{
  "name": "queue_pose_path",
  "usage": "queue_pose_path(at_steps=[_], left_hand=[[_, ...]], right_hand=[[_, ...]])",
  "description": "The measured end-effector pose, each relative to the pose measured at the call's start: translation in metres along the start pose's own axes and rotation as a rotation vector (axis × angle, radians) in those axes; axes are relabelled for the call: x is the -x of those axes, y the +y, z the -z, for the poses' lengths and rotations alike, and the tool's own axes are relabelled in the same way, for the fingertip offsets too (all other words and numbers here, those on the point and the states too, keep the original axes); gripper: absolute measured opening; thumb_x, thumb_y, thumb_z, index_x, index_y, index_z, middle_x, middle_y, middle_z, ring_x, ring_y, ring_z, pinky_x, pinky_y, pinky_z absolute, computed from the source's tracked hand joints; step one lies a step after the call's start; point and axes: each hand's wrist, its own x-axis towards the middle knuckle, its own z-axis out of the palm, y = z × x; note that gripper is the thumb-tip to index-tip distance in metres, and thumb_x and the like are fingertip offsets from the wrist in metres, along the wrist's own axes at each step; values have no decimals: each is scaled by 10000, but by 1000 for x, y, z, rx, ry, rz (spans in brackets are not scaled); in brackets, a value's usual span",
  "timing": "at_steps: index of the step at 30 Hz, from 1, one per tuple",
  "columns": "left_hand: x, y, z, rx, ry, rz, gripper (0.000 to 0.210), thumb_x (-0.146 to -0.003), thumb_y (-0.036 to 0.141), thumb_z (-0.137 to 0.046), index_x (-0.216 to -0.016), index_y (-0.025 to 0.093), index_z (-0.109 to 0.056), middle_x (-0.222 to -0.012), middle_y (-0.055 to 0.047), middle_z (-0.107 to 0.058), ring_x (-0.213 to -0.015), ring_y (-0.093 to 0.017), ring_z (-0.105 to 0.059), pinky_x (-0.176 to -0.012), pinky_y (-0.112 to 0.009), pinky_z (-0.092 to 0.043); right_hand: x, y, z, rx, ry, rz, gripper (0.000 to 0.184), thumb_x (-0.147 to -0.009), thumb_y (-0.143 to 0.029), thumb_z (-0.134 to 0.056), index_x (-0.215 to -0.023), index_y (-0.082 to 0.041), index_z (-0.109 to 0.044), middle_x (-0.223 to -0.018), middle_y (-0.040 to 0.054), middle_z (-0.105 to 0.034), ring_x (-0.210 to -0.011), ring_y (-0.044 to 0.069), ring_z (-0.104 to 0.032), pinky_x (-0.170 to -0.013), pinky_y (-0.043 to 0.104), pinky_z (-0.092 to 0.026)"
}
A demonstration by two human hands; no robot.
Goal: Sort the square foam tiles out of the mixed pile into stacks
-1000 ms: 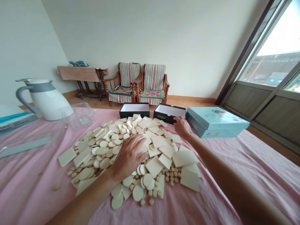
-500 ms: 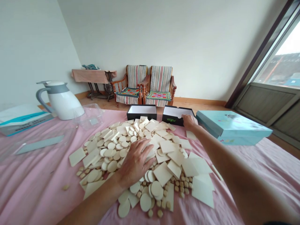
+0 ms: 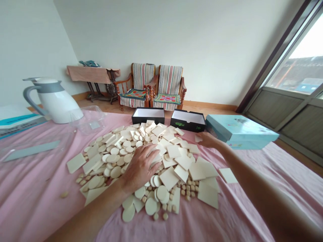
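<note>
Two bare hands are at work over a broad heap of cream-coloured thin wooden pieces [image 3: 174, 151], which lies on a wrinkled pink cloth [image 3: 209, 225]. Square tiles, round discs [image 3: 116, 172] and small rounded wooden cubes [image 3: 189, 188] are mixed in the heap, with many of the cubes along its near edge. The left hand [image 3: 142, 164] lies palm down on the middle of the heap, fingers parted and relaxed, with nothing clasped. The right hand [image 3: 207, 139] is low at the far right of the heap, its fingertips at a small pale square tile [image 3: 198, 138]; I cannot tell whether they grip it or only touch it. Just beyond the heap stand two black rectangular boxes with white insides, both uncovered: a plain-fronted one [image 3: 148, 120] and, to its right, one with green lettering [image 3: 188, 126], near the right hand. A pale blue lidded cardboard box [image 3: 242, 129] sits beside that second one. One flat cream square [image 3: 228, 175] lies apart, next to the right forearm. At the left are a white jug with a grey handle [image 3: 60, 104] and a clear plastic container [image 3: 87, 119]. Two wooden armchairs with striped covers [image 3: 170, 79] stand against the far wall.
</note>
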Motion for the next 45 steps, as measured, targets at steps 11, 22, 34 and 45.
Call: queue_pose_path(at_steps=[11, 22, 34, 45], left_hand=[[-1, -1, -2, -9, 27, 1, 276, -882, 240, -550, -1145, 170, -596, -1248, -113, -583, -1203, -253, -509, -1034, -455, -425], [2, -4, -4, -18, 35, -7, 270, -883, 213, -540, -1146, 176, -591, -1256, -109, -582, -1207, -255, -506, -1030, -458, -429], [3, -4, -1, -18, -11, -30, 283, -897, 240, -528, -1169, 179, -575, -1231, -99, -601, -1167, -236, -533, -1017, -438, -425], [12, -6, 2, -8, 9, -60, 304, -887, 236, -536, -1185, 198, -580, -1229, -92, -610, -1158, -238, -547, -1027, -448, -428]], right_hand=[[32, 2, 8, -123, 143, -27, 525, -779, -334, -637, -1259, -126, -580, -1152, 157, -641, -1025, 261, -615, -906, 348, -470], [51, -35, 0, -221, -102, 69, 610, -769, -350, -647, -1346, -208, -511, -1306, 130, -551, -1203, 283, -503, -1009, 409, -383], [69, -29, 10, -118, -205, 109, 590, -685, -426, -719, -1181, -128, -603, -1124, 155, -592, -1050, 289, -543, -918, 384, -416], [79, -49, 17, -105, -251, 178, 491, -704, -409, -700, -1103, -137, -612, -1052, 154, -580, -1014, 290, -527, -910, 394, -412]])
